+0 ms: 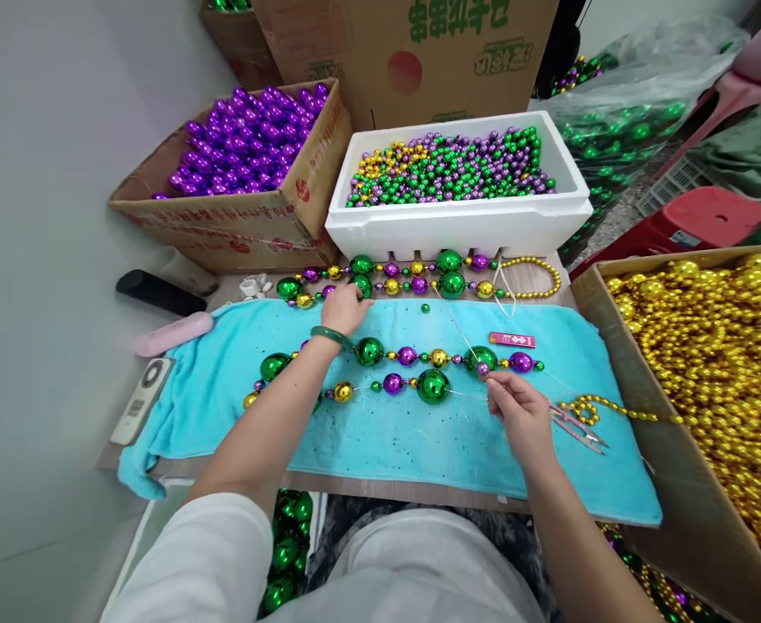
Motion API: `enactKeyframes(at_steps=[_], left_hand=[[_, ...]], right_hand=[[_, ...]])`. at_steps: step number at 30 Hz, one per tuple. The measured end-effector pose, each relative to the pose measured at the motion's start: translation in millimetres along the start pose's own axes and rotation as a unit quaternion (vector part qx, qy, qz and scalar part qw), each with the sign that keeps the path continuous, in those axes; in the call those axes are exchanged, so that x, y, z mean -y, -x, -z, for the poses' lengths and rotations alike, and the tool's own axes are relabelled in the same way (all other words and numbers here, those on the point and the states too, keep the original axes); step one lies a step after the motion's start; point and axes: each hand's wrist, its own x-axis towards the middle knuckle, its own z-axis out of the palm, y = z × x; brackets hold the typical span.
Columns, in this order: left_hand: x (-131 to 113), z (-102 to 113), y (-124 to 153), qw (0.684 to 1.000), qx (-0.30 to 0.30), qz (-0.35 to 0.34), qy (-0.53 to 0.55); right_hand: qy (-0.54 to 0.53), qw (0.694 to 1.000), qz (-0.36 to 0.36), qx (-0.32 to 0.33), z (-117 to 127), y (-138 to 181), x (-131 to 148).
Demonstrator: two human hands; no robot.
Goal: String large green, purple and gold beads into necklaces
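Note:
My left hand (347, 310), with a green bangle (330, 336) at the wrist, is closed at a large green bead (361, 286) of the back bead strand (392, 285); its fingertips are partly hidden. Between the thumb and fingers of my right hand (516, 407), a small light-purple bead (482, 369) is pinched. A thin needle-like line (457, 323) runs up and left from that bead. The front bead strand (432, 387), with green, purple and gold beads on clear thread, lies in a loop on the turquoise towel (380, 441). My left forearm hides part of it.
Behind stand a carton of purple beads (316, 227) and a white foam box (458, 227) of mixed small beads. A gold-bead carton (672, 484) is at right. Thread snips (578, 428), a small pink packet (512, 340), and a loose green bead (425, 308) lie on the towel.

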Motion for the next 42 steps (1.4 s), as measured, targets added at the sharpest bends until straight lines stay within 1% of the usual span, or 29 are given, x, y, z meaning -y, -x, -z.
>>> enactKeyframes(at_steps=[2,4,7,8,9,10,11,13,14,15,16,20,25,30,37,42], left_hand=[[12,3,-6,0.999,0.019,0.039,0.004],[17,3,-6,0.997,0.030,0.058,0.027],[11,2,2,0.993,0.059,0.077,0.071],[6,2,6,0.988,0.078,0.084,0.099],[1,3,12,0.979,0.103,0.097,0.149],[-6,3,17,0.960,0.131,0.117,0.220],[-12,4,24,0.929,0.160,0.142,0.301],[-24,6,36,0.847,0.206,0.192,0.450],[-29,6,41,0.814,0.218,0.210,0.496],[-33,6,45,0.797,0.224,0.219,0.517],[-36,6,49,0.789,0.227,0.223,0.526],[-41,5,55,0.783,0.226,0.224,0.534],[-42,4,57,0.791,0.222,0.210,0.530],[-45,2,59,0.799,0.200,0.195,0.532],[-48,0,60,0.802,0.204,0.188,0.528],[-47,-2,58,0.806,0.203,0.190,0.522]], right_hand=[[0.003,1.000,-0.003,0.004,0,0,0],[0.014,1.000,-0.007,0.010,-2,1,-1],[0.029,0.999,-0.010,0.027,-7,3,-1],[0.034,0.999,-0.008,0.035,-8,4,-1],[0.042,0.998,-0.005,0.042,-10,5,-1],[0.050,0.998,0.000,0.049,-11,6,-1],[0.058,0.997,0.005,0.054,-13,7,-1],[0.071,0.996,0.013,0.060,-14,9,0],[0.075,0.995,0.015,0.063,-15,9,0],[0.076,0.995,0.016,0.063,-15,10,1],[0.077,0.995,0.016,0.063,-15,10,1],[0.087,0.994,0.018,0.061,-15,10,3],[0.094,0.994,0.016,0.056,-13,11,3],[0.091,0.994,0.013,0.055,-11,12,1],[0.090,0.994,0.017,0.054,-9,11,2],[0.083,0.995,0.005,0.058,-9,10,3]])
